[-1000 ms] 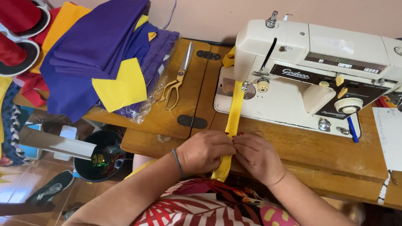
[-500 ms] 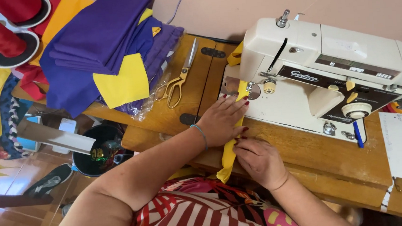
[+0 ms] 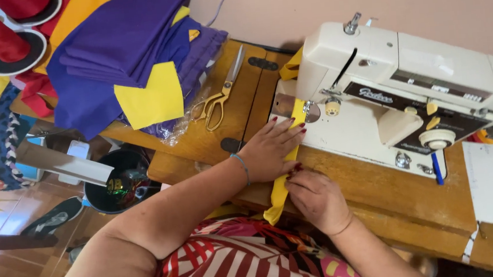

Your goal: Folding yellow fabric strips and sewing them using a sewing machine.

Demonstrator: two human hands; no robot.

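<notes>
Flattened fingers of the left hand [image 3: 271,148] press a long yellow fabric strip [image 3: 286,159] onto the sewing table [image 3: 379,186], while the right hand [image 3: 316,200] pinches the same strip lower down, near the table's front edge, where its tail hangs over. The strip runs up from that edge to the needle plate of the cream sewing machine [image 3: 407,96] at the table's back. Compared with half a second ago, the left hand lies further forward along the strip, its fingertips now just beside the presser foot; the right hand has hardly shifted. Gold-handled scissors [image 3: 220,96] lie on the table's left leaf, and beyond them, at the back left corner, sits a stack of purple cloth [image 3: 122,43] with a yellow piece [image 3: 152,99] on top.
</notes>
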